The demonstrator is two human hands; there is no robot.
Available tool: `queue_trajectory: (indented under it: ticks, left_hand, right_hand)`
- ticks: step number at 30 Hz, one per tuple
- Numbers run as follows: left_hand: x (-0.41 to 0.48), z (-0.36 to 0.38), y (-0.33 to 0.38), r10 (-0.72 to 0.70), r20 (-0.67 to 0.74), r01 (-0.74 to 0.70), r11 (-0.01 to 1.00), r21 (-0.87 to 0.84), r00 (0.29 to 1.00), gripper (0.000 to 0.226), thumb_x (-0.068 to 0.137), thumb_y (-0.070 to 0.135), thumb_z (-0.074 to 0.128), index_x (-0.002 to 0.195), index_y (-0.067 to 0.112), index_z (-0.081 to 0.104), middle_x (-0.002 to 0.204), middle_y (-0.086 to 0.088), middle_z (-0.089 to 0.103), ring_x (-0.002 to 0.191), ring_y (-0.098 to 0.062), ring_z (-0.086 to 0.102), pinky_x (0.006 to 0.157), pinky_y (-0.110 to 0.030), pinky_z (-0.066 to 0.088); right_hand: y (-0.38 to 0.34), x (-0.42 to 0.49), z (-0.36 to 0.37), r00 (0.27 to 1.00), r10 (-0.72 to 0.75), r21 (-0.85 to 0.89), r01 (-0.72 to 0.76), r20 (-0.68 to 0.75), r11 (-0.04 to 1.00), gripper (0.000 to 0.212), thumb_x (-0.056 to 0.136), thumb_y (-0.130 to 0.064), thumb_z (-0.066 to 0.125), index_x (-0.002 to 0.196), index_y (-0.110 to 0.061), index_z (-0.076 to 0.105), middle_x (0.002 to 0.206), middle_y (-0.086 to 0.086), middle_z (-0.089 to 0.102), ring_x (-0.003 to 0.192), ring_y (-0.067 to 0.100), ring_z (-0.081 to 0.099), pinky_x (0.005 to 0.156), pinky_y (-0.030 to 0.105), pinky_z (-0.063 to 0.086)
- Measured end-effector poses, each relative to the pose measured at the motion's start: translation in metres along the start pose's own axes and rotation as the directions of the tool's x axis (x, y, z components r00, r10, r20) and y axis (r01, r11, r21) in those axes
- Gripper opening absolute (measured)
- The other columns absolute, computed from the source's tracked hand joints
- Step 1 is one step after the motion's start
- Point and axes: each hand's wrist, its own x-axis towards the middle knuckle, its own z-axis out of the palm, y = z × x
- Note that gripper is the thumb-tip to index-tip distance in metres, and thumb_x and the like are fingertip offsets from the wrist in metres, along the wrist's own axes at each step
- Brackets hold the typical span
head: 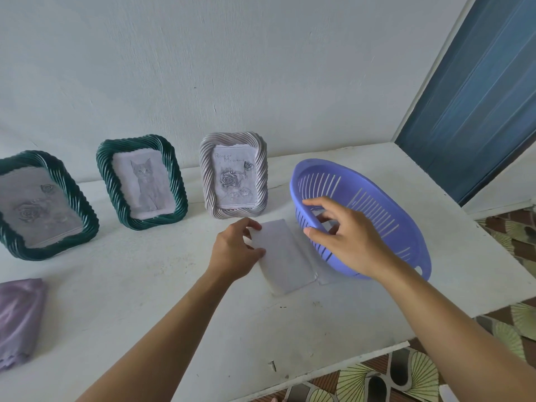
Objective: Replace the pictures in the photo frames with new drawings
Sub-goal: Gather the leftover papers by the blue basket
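Note:
Three photo frames stand against the wall on the white table (145, 285): a green frame (43, 204) with a rose drawing at far left, a green frame (142, 181) with a cat drawing, and a silver-white frame (233, 174) with a rose drawing. A stack of white paper sheets (285, 256) lies face down in front of the silver frame. My left hand (236, 250) pinches the stack's left edge. My right hand (345, 236) grips the near rim of a tilted purple plastic basket (377, 207), which is raised on its left side beside the sheets.
A folded lilac cloth (20, 317) lies at the table's left front. The table's right and front edges drop to a patterned floor (377, 381). A blue door (478, 91) stands at the right. A small dark screw (272, 365) lies near the front edge.

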Motion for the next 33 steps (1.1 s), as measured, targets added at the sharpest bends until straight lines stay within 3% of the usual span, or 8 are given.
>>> queue_trajectory:
  ticks: [3, 8, 13, 18, 24, 27, 30, 33]
  left_hand:
    - [-0.003, -0.004, -0.009, 0.097, 0.002, -0.094, 0.966, 0.239, 0.995, 0.042, 0.075, 0.021, 0.081, 0.113, 0.029, 0.067, 0.108, 0.002, 0.057, 0.087, -0.019, 0.065, 0.085, -0.042, 0.054]
    - [-0.007, -0.004, -0.012, 0.154, 0.002, -0.135, 0.859, 0.495, 0.988, 0.047, 0.081, 0.042, 0.075, 0.126, 0.04, 0.061, 0.141, 0.002, 0.039, 0.13, -0.022, 0.04, 0.102, -0.044, 0.034]
    - [0.0, 0.014, 0.005, 0.274, 0.006, -0.25, 0.869, 0.428, 0.962, 0.037, 0.087, 0.052, 0.066, 0.122, 0.04, 0.064, 0.131, 0.011, 0.05, 0.128, -0.016, 0.041, 0.088, -0.037, 0.022]
    - [0.018, 0.044, 0.025, 0.236, 0.138, -0.271, 0.76, 0.591, 0.962, 0.063, 0.085, 0.073, 0.052, 0.14, 0.042, 0.048, 0.146, 0.001, 0.037, 0.139, -0.022, 0.026, 0.101, -0.051, 0.026]
    - [0.019, 0.053, 0.019, 0.26, 0.195, -0.322, 0.664, 0.675, 0.946, 0.061, 0.087, 0.078, 0.04, 0.143, 0.056, 0.036, 0.158, -0.001, 0.025, 0.145, -0.026, 0.015, 0.104, -0.059, 0.02]
    - [0.017, 0.052, 0.019, 0.294, 0.192, -0.343, 0.643, 0.685, 0.936, 0.055, 0.088, 0.077, 0.038, 0.139, 0.057, 0.043, 0.159, 0.001, 0.025, 0.145, -0.024, 0.015, 0.105, -0.059, 0.016]
    - [0.016, 0.051, 0.024, 0.321, 0.139, -0.331, 0.682, 0.652, 0.937, 0.058, 0.085, 0.08, 0.039, 0.129, 0.048, 0.058, 0.152, 0.005, 0.038, 0.143, -0.019, 0.024, 0.107, -0.059, 0.016]
    - [0.018, 0.054, 0.027, 0.323, 0.101, -0.308, 0.696, 0.648, 0.941, 0.065, 0.08, 0.083, 0.045, 0.129, 0.042, 0.058, 0.144, 0.007, 0.045, 0.139, -0.018, 0.031, 0.107, -0.057, 0.019]
  right_hand:
    - [0.0, 0.001, 0.0, 1.0, -0.006, 0.011, 0.006, -0.004, 1.0, 0.037, 0.087, -0.035, 0.071, 0.12, -0.044, 0.057, 0.097, -0.015, 0.07, 0.064, 0.011, 0.062, 0.074, 0.027, 0.049]
    - [0.001, 0.001, 0.004, 1.0, -0.011, -0.004, 0.011, 0.009, 1.0, 0.038, 0.088, -0.035, 0.07, 0.122, -0.044, 0.056, 0.098, -0.015, 0.068, 0.057, 0.008, 0.06, 0.071, 0.021, 0.048]
    - [0.002, 0.002, 0.001, 1.0, -0.016, 0.006, 0.016, -0.013, 1.0, 0.038, 0.087, -0.037, 0.069, 0.122, -0.044, 0.056, 0.097, -0.016, 0.069, 0.061, 0.01, 0.06, 0.074, 0.03, 0.053]
    - [0.005, 0.002, -0.002, 0.999, -0.037, 0.044, 0.038, -0.014, 0.998, 0.039, 0.087, -0.035, 0.07, 0.123, -0.043, 0.058, 0.1, -0.013, 0.07, 0.069, 0.011, 0.064, 0.078, 0.037, 0.055]
    - [0.014, 0.003, -0.005, 0.999, -0.048, 0.061, 0.049, -0.01, 0.997, 0.039, 0.086, -0.031, 0.072, 0.122, -0.042, 0.06, 0.097, -0.01, 0.069, 0.059, 0.01, 0.058, 0.073, 0.037, 0.056]
    - [0.02, 0.007, -0.006, 1.0, -0.026, 0.021, 0.026, 0.007, 0.999, 0.041, 0.087, -0.032, 0.071, 0.124, -0.043, 0.058, 0.098, -0.011, 0.067, 0.055, 0.008, 0.056, 0.07, 0.038, 0.056]
    - [0.024, 0.01, -0.007, 1.0, -0.026, -0.001, 0.026, -0.003, 1.0, 0.041, 0.088, -0.031, 0.071, 0.125, -0.041, 0.058, 0.098, -0.012, 0.067, 0.057, 0.006, 0.056, 0.069, 0.035, 0.056]
    - [0.027, 0.012, -0.006, 1.0, -0.031, -0.002, 0.031, 0.004, 1.0, 0.042, 0.087, -0.031, 0.071, 0.126, -0.04, 0.058, 0.098, -0.011, 0.067, 0.059, 0.006, 0.058, 0.066, 0.026, 0.053]
